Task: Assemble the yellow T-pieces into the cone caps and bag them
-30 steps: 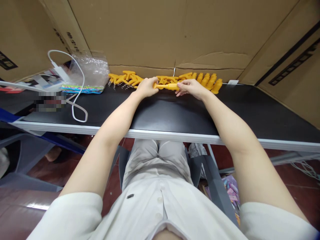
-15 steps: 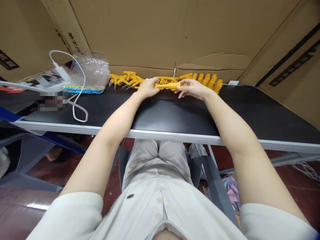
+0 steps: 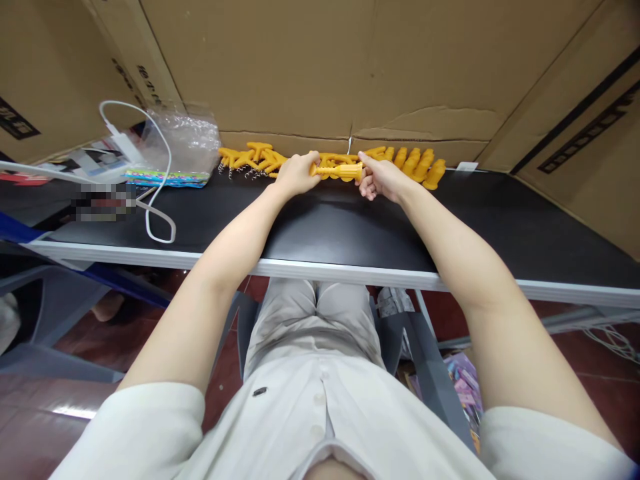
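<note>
Bench [image 3: 320, 230] with smooth black top and pale metal front edge, spanning nine to three o'clock. Near ten o'clock, one looped white cable [image 3: 169, 153]. Toward the far side, at twelve o'clock, left hand [image 3: 299, 175] closed in a pinch around the left end of one orange-yellow plastic piece [image 3: 349, 172], with slender stem and wider ribbed barrel toward three o'clock. Right hand [image 3: 383, 179] at the barrel's end, thumb extended, other fingers curled; cannot tell whether actually gripping.

Likely light and stiff, perhaps slightly slick, not very fragile; best held by the ribbed barrel, with the narrow end steadied in the opposite hand.

Just beyond, at eleven o'clock, orange-yellow plastic T-shaped handles [image 3: 259, 146] heaped together, at least four, with several silvery metal spirals [image 3: 230, 173] jutting toward six o'clock; exact number lost in the overlap. At one o'clock, orange-yellow ribbed plastic sleeves [image 3: 411, 161], about five side by side. Between ten and eleven, one crinkled transparent plastic bag [image 3: 187, 137]. Farthest, from ten to two o'clock, brown cardboard panels [image 3: 280, 67], at least three.
</note>
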`<act>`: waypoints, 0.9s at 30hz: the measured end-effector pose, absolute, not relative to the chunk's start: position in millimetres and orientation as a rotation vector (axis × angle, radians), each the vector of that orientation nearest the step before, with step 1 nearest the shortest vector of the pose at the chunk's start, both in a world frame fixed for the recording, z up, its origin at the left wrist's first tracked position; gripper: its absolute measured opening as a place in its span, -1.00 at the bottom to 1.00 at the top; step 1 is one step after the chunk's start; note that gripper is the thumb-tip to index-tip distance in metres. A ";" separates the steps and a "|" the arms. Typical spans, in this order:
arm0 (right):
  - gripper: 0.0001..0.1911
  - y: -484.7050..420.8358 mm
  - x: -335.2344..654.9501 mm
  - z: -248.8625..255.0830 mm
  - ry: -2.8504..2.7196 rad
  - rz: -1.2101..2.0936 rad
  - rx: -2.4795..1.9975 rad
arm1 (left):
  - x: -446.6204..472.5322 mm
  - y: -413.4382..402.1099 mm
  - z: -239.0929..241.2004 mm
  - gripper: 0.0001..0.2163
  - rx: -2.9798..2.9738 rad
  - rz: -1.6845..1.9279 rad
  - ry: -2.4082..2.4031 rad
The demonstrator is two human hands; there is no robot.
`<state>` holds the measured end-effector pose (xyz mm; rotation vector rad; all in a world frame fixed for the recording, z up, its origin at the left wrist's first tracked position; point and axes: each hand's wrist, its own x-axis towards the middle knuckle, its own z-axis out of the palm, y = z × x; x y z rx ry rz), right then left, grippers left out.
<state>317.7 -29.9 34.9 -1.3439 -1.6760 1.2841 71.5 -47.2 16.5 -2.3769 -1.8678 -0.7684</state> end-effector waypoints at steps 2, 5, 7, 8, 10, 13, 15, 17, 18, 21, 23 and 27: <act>-0.29 -32.0 318.1 36.9 -1.685 1.277 -1.359 | 71.9 -47.0 17.0 -0.59 -2.377 -0.746 -1.879; -0.47 -37.9 318.9 39.3 -1.693 1.203 -1.334 | 71.6 -45.3 16.3 -0.59 -2.365 -0.727 -1.900; -0.63 -41.9 319.0 39.2 -1.696 1.126 -1.267 | 70.6 -43.7 15.1 -0.59 -2.357 -0.733 -1.918; -0.66 -43.3 319.0 38.6 -1.700 1.093 -1.235 | 69.9 -43.0 14.6 -0.59 -2.358 -0.744 -1.923; -0.66 -44.4 318.6 36.6 -1.717 1.050 -1.205 | 68.6 -42.4 14.1 -0.61 -2.369 -0.774 -1.918; -0.69 -43.3 317.7 33.5 -1.736 1.016 -1.216 | 68.8 -44.9 15.4 -0.64 -2.372 -0.795 -1.903; -0.67 -42.2 317.0 32.4 -1.728 1.006 -1.225 | 70.4 -48.2 17.4 -0.65 -2.368 -0.783 -1.911; -0.60 -41.5 316.2 32.1 -1.710 1.015 -1.241 | 72.5 -51.1 19.3 -0.64 -2.366 -0.769 -1.915; -0.55 -41.4 315.7 32.2 -1.702 1.023 -1.252 | 73.4 -52.1 19.9 -0.64 -2.367 -0.766 -1.909; -0.44 -41.8 314.1 32.3 -1.687 1.055 -1.276 | 74.6 -52.4 20.0 -0.62 -2.373 -0.765 -1.877; -0.40 -42.4 313.0 32.5 -1.669 1.082 -1.279 | 74.3 -51.3 19.2 -0.61 -2.380 -0.761 -1.878; -0.40 -44.2 311.3 33.3 -1.632 1.121 -1.279 | 73.0 -49.0 17.8 -0.59 -2.397 -0.773 -1.896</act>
